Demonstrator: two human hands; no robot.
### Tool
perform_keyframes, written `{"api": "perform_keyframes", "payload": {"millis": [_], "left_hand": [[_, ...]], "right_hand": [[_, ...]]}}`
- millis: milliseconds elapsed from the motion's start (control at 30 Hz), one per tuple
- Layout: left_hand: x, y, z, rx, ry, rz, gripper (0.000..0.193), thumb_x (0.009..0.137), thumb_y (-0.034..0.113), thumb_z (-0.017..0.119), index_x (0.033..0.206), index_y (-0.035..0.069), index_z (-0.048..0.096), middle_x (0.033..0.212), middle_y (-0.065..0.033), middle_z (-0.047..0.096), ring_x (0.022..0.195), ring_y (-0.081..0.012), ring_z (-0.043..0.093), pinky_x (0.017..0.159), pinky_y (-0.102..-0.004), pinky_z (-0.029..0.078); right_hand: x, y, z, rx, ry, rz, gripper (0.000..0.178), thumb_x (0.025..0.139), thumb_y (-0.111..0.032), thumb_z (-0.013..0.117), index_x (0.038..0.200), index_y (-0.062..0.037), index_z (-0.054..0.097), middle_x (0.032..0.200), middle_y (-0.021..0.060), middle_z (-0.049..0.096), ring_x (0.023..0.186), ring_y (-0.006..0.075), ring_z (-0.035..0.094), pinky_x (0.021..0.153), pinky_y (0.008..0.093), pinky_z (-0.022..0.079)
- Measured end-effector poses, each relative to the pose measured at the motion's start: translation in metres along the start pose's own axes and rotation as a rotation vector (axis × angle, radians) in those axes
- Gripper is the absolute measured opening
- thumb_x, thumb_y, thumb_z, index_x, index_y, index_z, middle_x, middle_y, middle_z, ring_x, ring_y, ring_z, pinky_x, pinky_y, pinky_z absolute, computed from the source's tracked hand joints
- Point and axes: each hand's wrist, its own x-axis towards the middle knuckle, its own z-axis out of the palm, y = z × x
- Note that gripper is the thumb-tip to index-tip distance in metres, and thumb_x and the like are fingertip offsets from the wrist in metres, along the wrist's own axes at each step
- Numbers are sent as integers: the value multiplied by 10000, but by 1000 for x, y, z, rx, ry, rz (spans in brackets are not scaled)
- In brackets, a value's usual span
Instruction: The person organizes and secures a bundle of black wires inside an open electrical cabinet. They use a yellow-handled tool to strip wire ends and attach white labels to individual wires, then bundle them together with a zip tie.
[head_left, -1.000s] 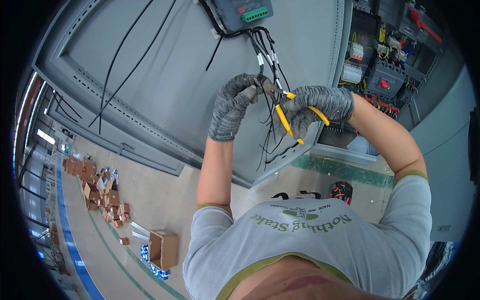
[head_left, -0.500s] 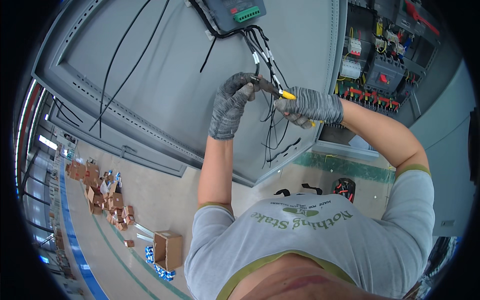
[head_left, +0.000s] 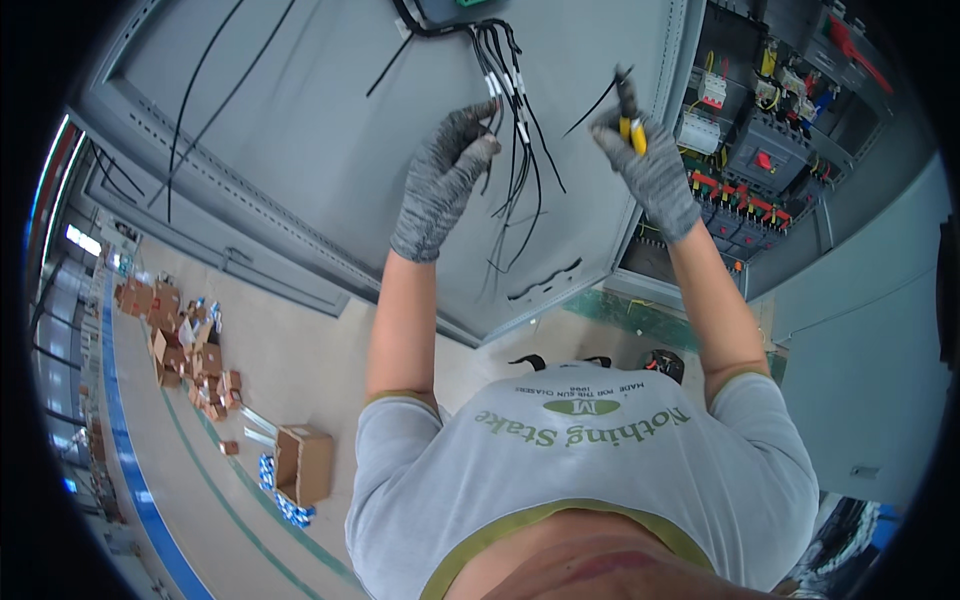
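Observation:
My left hand (head_left: 440, 185), in a grey knit glove, is closed at the fingertips around a black wire (head_left: 497, 122) from the bundle on the grey panel. Beside those fingers, several more black wires (head_left: 523, 165) with white marker sleeves hang loose. Off to the right, my gloved right hand (head_left: 650, 170) grips pliers (head_left: 637, 135) with yellow handles and dark jaws. A short black wire piece (head_left: 592, 112) sticks out at the jaws, apart from the bundle. How the jaws meet it is too small to make out.
An open cabinet with breakers (head_left: 765, 150) and coloured wiring stands right. The grey panel (head_left: 330, 150) carries a dark device (head_left: 445, 10) at the top and loose black cables (head_left: 215, 100) at left. Cardboard boxes (head_left: 305, 465) lie on the floor at lower left.
My right hand has moved away from the left, right and upward, with the pliers now pointing up and a short wire piece at their jaws. My left hand stays by the bundle.

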Motion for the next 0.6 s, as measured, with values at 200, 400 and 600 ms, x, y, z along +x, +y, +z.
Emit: {"api": "perform_keyframes", "payload": {"millis": [200,400,600], "left_hand": [[-25,-13,39,-103,375,40,322,862,69,664,1165,16,567,1004,-34,589,910,-104,553,835,-248,462],[-53,16,96,640,648,512,501,819,90,688,1251,-14,455,1180,-140,530,833,-151,538,768,-296,457],[-56,12,117,421,107,87,266,923,149,568,1147,13,607,988,-118,632,827,-157,598,758,-284,490]], "right_hand": [[27,30,25,68,0,-41,207,843,-220,704,939,-44,655,724,19,597,631,103,526,616,251,468],[5,11,-18,370,-616,84,351,916,-342,604,1083,-34,597,805,37,627,742,118,600,686,259,494],[-20,20,-45,513,-1185,189,390,898,-370,627,979,11,614,867,95,676,791,171,652,740,296,523]]}}
